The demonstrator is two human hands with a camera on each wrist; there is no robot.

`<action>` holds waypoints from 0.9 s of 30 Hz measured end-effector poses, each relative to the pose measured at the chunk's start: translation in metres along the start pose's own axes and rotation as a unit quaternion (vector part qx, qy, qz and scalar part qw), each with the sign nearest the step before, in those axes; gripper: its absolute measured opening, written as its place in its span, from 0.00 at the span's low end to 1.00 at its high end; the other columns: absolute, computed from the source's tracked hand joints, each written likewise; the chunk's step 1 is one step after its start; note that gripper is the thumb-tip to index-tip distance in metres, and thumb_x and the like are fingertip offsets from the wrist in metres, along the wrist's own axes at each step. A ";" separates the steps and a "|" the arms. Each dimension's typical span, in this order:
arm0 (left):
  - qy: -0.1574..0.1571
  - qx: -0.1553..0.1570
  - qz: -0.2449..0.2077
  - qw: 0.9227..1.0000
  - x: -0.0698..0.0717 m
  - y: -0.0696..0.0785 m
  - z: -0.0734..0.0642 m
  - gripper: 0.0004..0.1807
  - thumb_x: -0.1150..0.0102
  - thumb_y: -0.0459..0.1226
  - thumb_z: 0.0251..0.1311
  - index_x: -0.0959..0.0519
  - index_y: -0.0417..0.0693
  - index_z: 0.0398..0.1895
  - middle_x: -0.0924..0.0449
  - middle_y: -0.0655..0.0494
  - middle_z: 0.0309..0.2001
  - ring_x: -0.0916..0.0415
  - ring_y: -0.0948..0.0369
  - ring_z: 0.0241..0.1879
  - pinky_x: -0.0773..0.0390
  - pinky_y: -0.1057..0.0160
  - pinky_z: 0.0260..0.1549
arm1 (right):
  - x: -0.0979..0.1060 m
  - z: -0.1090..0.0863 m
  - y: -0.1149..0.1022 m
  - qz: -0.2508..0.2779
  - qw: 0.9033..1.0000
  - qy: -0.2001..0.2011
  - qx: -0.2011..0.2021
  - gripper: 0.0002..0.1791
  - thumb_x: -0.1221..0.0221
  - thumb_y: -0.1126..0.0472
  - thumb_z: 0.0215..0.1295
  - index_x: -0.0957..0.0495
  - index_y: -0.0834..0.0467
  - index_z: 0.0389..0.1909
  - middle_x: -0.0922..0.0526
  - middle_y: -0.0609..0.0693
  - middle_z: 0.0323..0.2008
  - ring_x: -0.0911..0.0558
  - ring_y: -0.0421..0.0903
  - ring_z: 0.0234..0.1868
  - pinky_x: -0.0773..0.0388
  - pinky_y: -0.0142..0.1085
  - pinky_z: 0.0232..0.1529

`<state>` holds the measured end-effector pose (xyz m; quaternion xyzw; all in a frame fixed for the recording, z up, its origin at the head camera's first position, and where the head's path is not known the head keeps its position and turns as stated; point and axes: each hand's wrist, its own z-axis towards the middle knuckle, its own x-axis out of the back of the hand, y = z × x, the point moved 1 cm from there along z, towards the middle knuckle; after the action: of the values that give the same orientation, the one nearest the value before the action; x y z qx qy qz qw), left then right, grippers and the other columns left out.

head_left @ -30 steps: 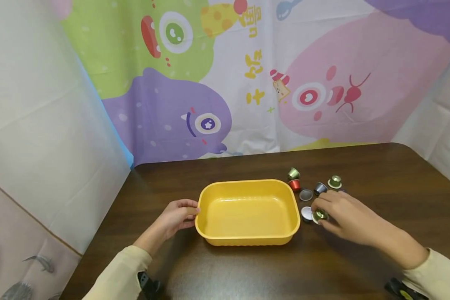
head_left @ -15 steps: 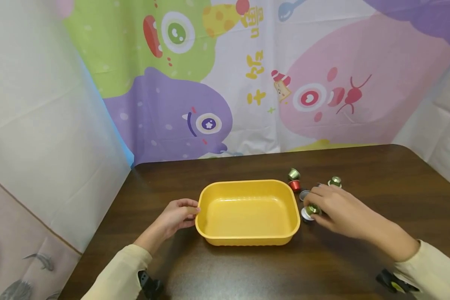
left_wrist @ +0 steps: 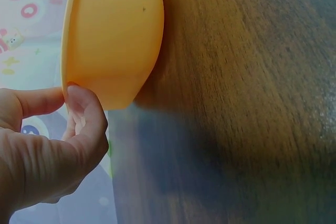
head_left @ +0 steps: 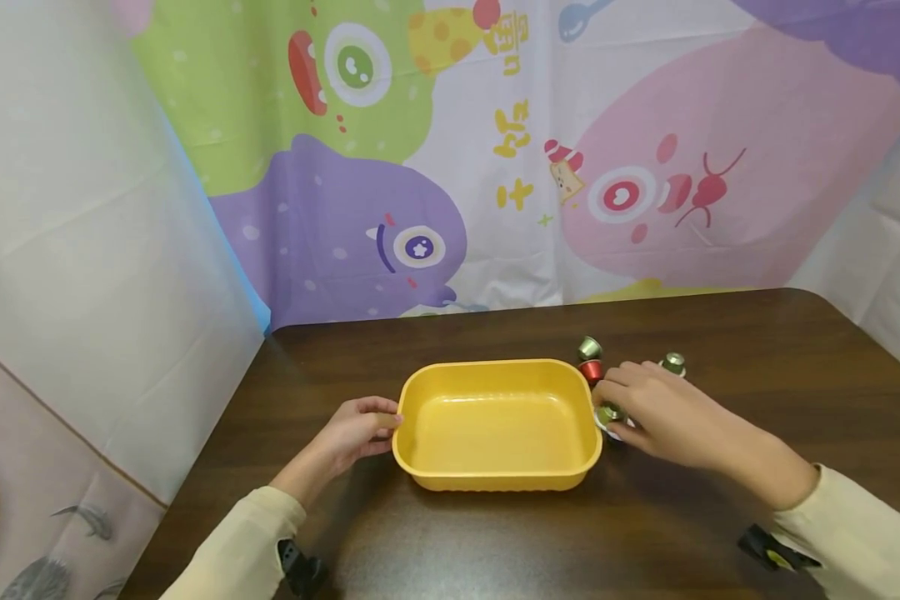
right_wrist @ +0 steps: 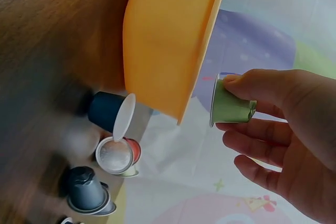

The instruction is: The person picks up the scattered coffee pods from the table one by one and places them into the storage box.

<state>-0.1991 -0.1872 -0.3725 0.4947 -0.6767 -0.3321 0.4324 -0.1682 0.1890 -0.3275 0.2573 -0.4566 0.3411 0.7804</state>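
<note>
My left hand (head_left: 356, 437) pinches the left end of a yellow plastic tub (head_left: 495, 437) at its rim, thumb and finger meeting there in the left wrist view. Between thumb and fingers of my right hand (right_wrist: 283, 124) is a green coffee capsule (right_wrist: 231, 103). It is raised above the table, just outside the tub's right end, with its lid facing the table. Below it, a dark blue capsule (right_wrist: 107, 111) with a white lid lies close to the tub wall. Nothing lies inside the tub.
Beyond the tub's right corner lie a light green capsule (head_left: 589, 348) and a red capsule (head_left: 591, 370). Another green capsule (head_left: 672, 363) stands behind my right hand. A dark grey capsule (right_wrist: 85, 190) and a silver-lidded capsule (right_wrist: 114, 155) show in the right wrist view. A cartoon-print cloth (head_left: 510, 250) hangs behind the table.
My right hand has lifted the green capsule and carried it left, over the white-lidded capsule to the tub's right rim. My left hand stays at the tub's left end.
</note>
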 end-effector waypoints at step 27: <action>0.005 -0.001 0.004 1.000 0.000 0.000 0.001 0.14 0.44 0.31 0.64 0.27 0.34 0.52 0.25 0.49 0.42 0.26 0.59 0.36 0.16 0.61 0.41 | -0.010 0.031 -0.007 0.019 0.999 -0.031 0.033 0.13 0.28 0.64 0.48 0.23 0.53 0.31 0.22 0.42 0.30 0.27 0.38 0.33 0.26 0.36 0.38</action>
<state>-0.1998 -0.1868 -0.3724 0.4934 -0.6761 -0.3290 0.4372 -0.1828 0.1592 -0.3227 0.2842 -0.4742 0.3628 0.7502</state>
